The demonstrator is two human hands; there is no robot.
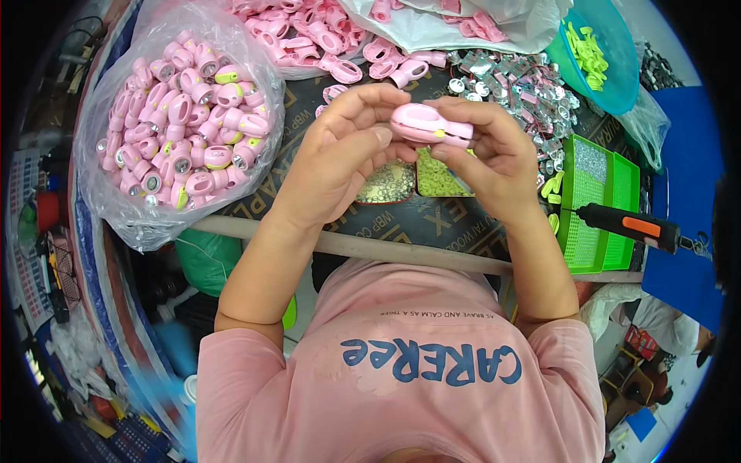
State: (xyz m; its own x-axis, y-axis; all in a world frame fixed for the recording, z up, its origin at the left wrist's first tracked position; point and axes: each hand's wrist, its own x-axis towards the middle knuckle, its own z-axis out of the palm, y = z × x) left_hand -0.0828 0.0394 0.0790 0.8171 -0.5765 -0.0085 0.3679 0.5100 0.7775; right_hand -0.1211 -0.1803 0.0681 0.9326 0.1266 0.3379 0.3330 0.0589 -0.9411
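A small pink flashlight (421,119) with a yellow-green button is held up above the table between both my hands. A dark slit shows along the seam between its shell halves. My left hand (343,147) pinches its rounded end with thumb and fingers. At the narrower head end, my right hand (502,158) grips it between thumb and forefinger. Beneath the hands lie a container of small clear round pieces (388,184) and a container of small yellow-green pieces (441,177), each partly covered by the hands.
A clear plastic bag of pink flashlights (181,119) stands at left. Pink shell parts (309,35) and silvery inner parts (517,85) cover the back. At right are a teal basin (627,58), a green tray (610,220) and an electric screwdriver (629,225) across it.
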